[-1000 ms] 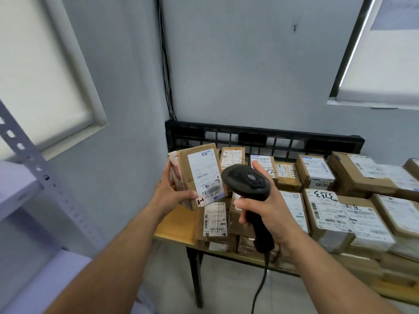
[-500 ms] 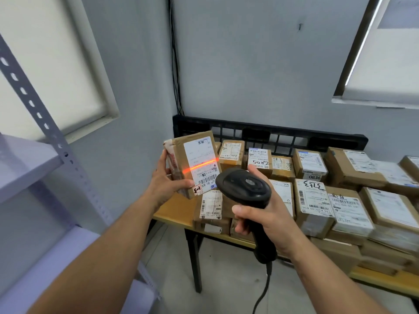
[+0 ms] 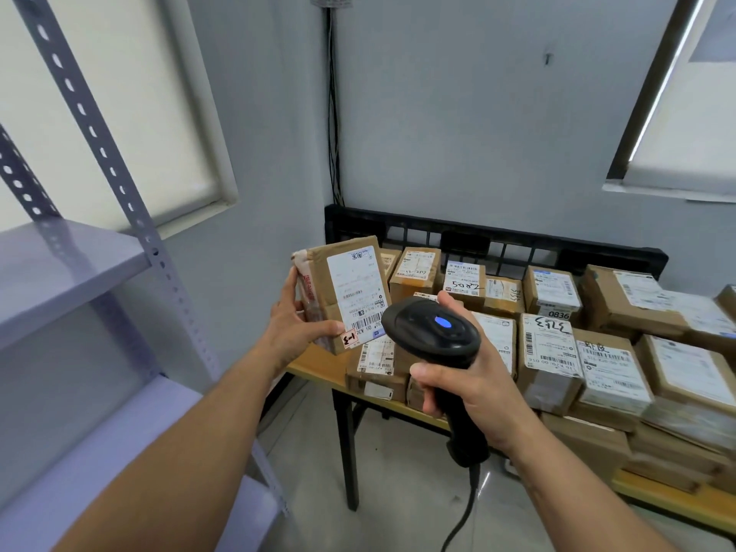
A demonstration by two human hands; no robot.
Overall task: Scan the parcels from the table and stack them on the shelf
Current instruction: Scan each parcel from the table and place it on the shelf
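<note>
My left hand (image 3: 292, 326) grips a brown cardboard parcel (image 3: 346, 288) upright above the table's left end, its white barcode label facing me. In my right hand (image 3: 472, 382) I hold a black corded barcode scanner (image 3: 432, 332) by the handle, its head just right of the parcel's lower corner and a blue light lit on top. Several more labelled brown parcels (image 3: 549, 352) cover the wooden table (image 3: 314, 364). The grey metal shelf (image 3: 59, 264) stands at the left with bare boards.
A black plastic pallet (image 3: 498, 243) leans against the wall behind the parcels. Cables (image 3: 332, 113) run down the room corner. The scanner's cable hangs to the floor in front of the table's black leg (image 3: 350, 452).
The red scan line that crossed the parcel's label half a second ago is gone and a blue light now shows on the scanner. My view has turned left, showing more of the shelf.
</note>
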